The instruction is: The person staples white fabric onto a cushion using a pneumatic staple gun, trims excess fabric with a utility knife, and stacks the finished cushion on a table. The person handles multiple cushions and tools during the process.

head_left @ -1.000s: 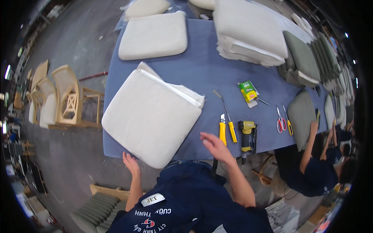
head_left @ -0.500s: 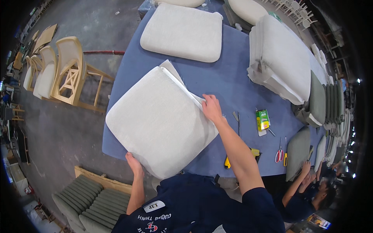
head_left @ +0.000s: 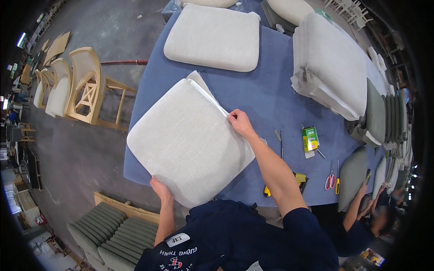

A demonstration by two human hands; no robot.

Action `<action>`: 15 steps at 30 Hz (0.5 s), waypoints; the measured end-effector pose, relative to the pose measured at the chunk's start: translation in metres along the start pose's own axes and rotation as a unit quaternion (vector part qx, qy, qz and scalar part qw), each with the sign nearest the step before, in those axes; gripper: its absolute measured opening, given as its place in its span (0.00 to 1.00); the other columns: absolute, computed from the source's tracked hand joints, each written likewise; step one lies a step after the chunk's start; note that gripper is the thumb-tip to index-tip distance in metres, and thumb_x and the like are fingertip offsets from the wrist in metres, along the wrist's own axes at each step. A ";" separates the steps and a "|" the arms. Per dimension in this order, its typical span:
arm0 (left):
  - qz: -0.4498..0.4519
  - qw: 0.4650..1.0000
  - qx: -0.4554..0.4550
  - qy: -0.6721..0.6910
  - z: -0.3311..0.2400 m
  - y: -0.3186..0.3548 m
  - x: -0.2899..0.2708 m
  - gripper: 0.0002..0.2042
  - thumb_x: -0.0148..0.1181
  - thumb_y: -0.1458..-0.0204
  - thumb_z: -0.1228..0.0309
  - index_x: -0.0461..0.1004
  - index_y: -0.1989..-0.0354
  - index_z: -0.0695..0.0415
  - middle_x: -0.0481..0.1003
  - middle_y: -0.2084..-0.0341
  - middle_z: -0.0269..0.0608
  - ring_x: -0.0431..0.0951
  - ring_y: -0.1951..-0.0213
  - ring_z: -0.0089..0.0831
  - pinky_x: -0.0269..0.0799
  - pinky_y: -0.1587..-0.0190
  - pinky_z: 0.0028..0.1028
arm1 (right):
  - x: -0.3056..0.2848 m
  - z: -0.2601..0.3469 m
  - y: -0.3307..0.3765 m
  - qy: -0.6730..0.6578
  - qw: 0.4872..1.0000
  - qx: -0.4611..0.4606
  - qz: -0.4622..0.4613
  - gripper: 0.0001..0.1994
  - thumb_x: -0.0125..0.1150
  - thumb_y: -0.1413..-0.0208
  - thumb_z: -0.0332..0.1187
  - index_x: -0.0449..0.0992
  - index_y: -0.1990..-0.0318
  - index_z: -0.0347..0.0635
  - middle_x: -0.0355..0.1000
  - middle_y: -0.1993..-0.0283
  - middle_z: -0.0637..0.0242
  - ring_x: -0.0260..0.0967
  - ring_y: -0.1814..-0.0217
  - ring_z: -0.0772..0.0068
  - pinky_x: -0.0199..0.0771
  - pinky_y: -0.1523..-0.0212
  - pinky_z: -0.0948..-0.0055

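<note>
A light grey fabric seat cushion (head_left: 190,142) lies cornerwise on the blue-covered table, its near corner close to my body. Along its far right side the cover's edge stands loose, showing a white strip and a frayed fabric flap (head_left: 202,84) at the far corner. My right hand (head_left: 241,123) pinches that loose edge between thumb and fingertips. At the near left side my left hand (head_left: 162,189) grips the cushion's rim, its fingers partly hidden underneath.
Another pale cushion (head_left: 212,38) lies beyond, with stacked covers (head_left: 330,67) at the right. Near my right arm are a yellow-black staple gun (head_left: 300,179), a green-yellow box (head_left: 310,139), scissors (head_left: 330,181) and a screwdriver (head_left: 337,180). A co-worker's arm (head_left: 355,207) handles a dark cushion (head_left: 353,174).
My right hand has shifted slightly left along the loose edge, and the flap beside it now lies closer to the cushion. My left hand keeps its hold. The whole view has shifted slightly.
</note>
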State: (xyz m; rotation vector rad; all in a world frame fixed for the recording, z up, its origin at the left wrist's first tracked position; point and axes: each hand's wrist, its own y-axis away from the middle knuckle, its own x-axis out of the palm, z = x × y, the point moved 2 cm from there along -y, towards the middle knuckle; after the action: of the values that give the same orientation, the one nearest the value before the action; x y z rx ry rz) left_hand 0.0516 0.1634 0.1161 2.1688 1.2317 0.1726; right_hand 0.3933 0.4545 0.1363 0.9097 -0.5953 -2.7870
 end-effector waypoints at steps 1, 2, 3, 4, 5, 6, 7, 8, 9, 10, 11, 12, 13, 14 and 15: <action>0.016 1.000 -0.002 0.020 -0.001 -0.001 0.000 0.26 0.40 0.28 0.54 0.65 0.36 0.66 0.70 0.39 0.49 0.70 0.40 0.39 0.65 0.35 0.39 | 0.000 -0.002 0.003 -0.023 1.000 -0.005 -0.003 0.14 0.65 0.35 0.37 0.80 0.54 0.32 0.81 0.57 0.57 0.78 0.55 0.64 0.76 0.51 0.62; 0.032 0.999 -0.003 0.039 -0.002 -0.003 -0.001 0.26 0.41 0.28 0.54 0.66 0.36 0.66 0.70 0.40 0.49 0.71 0.41 0.39 0.65 0.35 0.39 | -0.002 -0.004 0.007 -0.030 0.999 -0.018 -0.002 0.14 0.64 0.35 0.36 0.80 0.54 0.32 0.81 0.59 0.59 0.77 0.57 0.66 0.75 0.53 0.64; 0.049 0.997 -0.006 0.058 -0.006 -0.005 -0.001 0.26 0.41 0.28 0.54 0.66 0.37 0.66 0.71 0.40 0.49 0.72 0.41 0.39 0.66 0.35 0.38 | -0.005 -0.008 0.010 -0.037 0.999 -0.029 -0.002 0.13 0.64 0.35 0.36 0.79 0.54 0.32 0.80 0.60 0.61 0.75 0.59 0.69 0.74 0.55 0.65; 0.033 0.998 0.008 0.055 -0.011 -0.007 -0.002 0.25 0.42 0.28 0.55 0.67 0.38 0.66 0.72 0.42 0.48 0.73 0.43 0.39 0.67 0.36 0.38 | -0.007 -0.013 0.014 -0.045 0.998 -0.040 -0.002 0.13 0.64 0.35 0.36 0.79 0.54 0.32 0.79 0.61 0.62 0.74 0.61 0.71 0.74 0.58 0.66; 0.020 0.998 0.021 0.052 -0.018 -0.010 -0.002 0.25 0.43 0.28 0.55 0.69 0.39 0.66 0.74 0.44 0.47 0.74 0.45 0.39 0.67 0.37 0.38 | -0.008 -0.020 0.019 -0.085 0.996 -0.020 -0.004 0.13 0.64 0.34 0.36 0.79 0.54 0.33 0.78 0.63 0.64 0.72 0.63 0.74 0.72 0.62 0.68; 0.003 0.998 0.031 0.049 -0.022 -0.011 -0.003 0.24 0.44 0.28 0.55 0.70 0.40 0.65 0.75 0.46 0.47 0.75 0.46 0.38 0.68 0.38 0.38 | -0.012 -0.021 0.032 -0.123 0.992 -0.001 -0.002 0.12 0.64 0.34 0.35 0.79 0.54 0.33 0.76 0.65 0.66 0.71 0.66 0.77 0.70 0.66 0.70; 0.012 0.999 0.043 0.029 -0.031 -0.008 -0.002 0.23 0.44 0.29 0.55 0.71 0.42 0.65 0.76 0.48 0.46 0.75 0.47 0.38 0.69 0.39 0.37 | -0.018 -0.022 0.048 -0.157 0.987 0.022 0.002 0.11 0.64 0.33 0.35 0.78 0.54 0.34 0.75 0.66 0.68 0.69 0.69 0.79 0.68 0.70 0.72; 0.023 0.998 0.055 0.008 -0.045 -0.009 -0.002 0.23 0.45 0.29 0.56 0.72 0.44 0.65 0.76 0.50 0.45 0.75 0.48 0.37 0.69 0.41 0.37 | -0.025 -0.022 0.065 -0.196 0.980 0.029 -0.001 0.11 0.64 0.34 0.34 0.78 0.54 0.34 0.74 0.66 0.68 0.69 0.70 0.80 0.68 0.71 0.71; 0.034 0.997 0.067 -0.016 -0.055 -0.013 -0.003 0.22 0.46 0.29 0.56 0.73 0.45 0.65 0.77 0.52 0.44 0.75 0.50 0.36 0.70 0.42 0.36 | -0.032 -0.020 0.088 -0.235 0.971 0.039 -0.003 0.10 0.65 0.35 0.33 0.78 0.54 0.35 0.74 0.65 0.68 0.68 0.71 0.80 0.68 0.72 0.71; 0.038 0.992 0.108 -0.054 -0.062 -0.023 -0.004 0.21 0.47 0.28 0.57 0.74 0.47 0.66 0.77 0.54 0.43 0.74 0.51 0.34 0.70 0.43 0.35 | -0.037 -0.020 0.110 -0.276 0.960 0.050 -0.009 0.09 0.65 0.35 0.32 0.77 0.54 0.35 0.73 0.64 0.68 0.68 0.72 0.80 0.68 0.74 0.71; 0.046 0.983 0.152 -0.093 -0.071 -0.038 -0.002 0.20 0.47 0.28 0.58 0.74 0.49 0.66 0.77 0.56 0.42 0.74 0.52 0.33 0.70 0.45 0.34 | -0.038 -0.020 0.132 -0.333 0.940 0.073 -0.020 0.09 0.65 0.35 0.31 0.76 0.54 0.36 0.73 0.65 0.69 0.66 0.74 0.81 0.66 0.76 0.73; 0.064 0.969 0.201 -0.126 -0.085 -0.054 0.002 0.20 0.48 0.28 0.58 0.75 0.50 0.67 0.78 0.57 0.42 0.74 0.53 0.32 0.70 0.46 0.34 | -0.035 -0.019 0.155 -0.386 0.917 0.097 -0.031 0.08 0.65 0.35 0.30 0.76 0.54 0.37 0.73 0.65 0.69 0.65 0.76 0.82 0.63 0.79 0.74; 0.079 0.953 0.248 -0.154 -0.099 -0.069 0.007 0.20 0.48 0.28 0.59 0.75 0.52 0.67 0.78 0.58 0.42 0.74 0.54 0.31 0.70 0.46 0.33 | -0.029 -0.021 0.174 -0.434 0.893 0.117 -0.038 0.08 0.65 0.36 0.29 0.75 0.54 0.38 0.72 0.66 0.70 0.63 0.77 0.83 0.60 0.81 0.76; 0.101 0.929 0.302 -0.187 -0.120 -0.076 0.016 0.20 0.48 0.28 0.60 0.75 0.52 0.68 0.78 0.58 0.42 0.74 0.55 0.31 0.70 0.47 0.33 | -0.020 -0.025 0.189 -0.451 0.883 0.128 -0.024 0.08 0.66 0.36 0.28 0.75 0.54 0.39 0.72 0.65 0.70 0.63 0.77 0.83 0.61 0.81 0.76; 0.133 0.897 0.357 -0.225 -0.152 -0.083 0.040 0.20 0.48 0.28 0.60 0.75 0.52 0.70 0.79 0.59 0.43 0.74 0.56 0.31 0.71 0.47 0.32 | -0.008 -0.032 0.202 -0.475 0.868 0.142 -0.018 0.08 0.66 0.37 0.28 0.74 0.54 0.39 0.72 0.65 0.71 0.64 0.77 0.82 0.62 0.81 0.77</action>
State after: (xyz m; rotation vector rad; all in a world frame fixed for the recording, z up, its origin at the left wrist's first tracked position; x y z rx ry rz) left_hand -0.0481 0.2953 0.1814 2.7666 0.7827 -0.7490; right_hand 0.4229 0.2623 0.2009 -0.5463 -1.1156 -3.0795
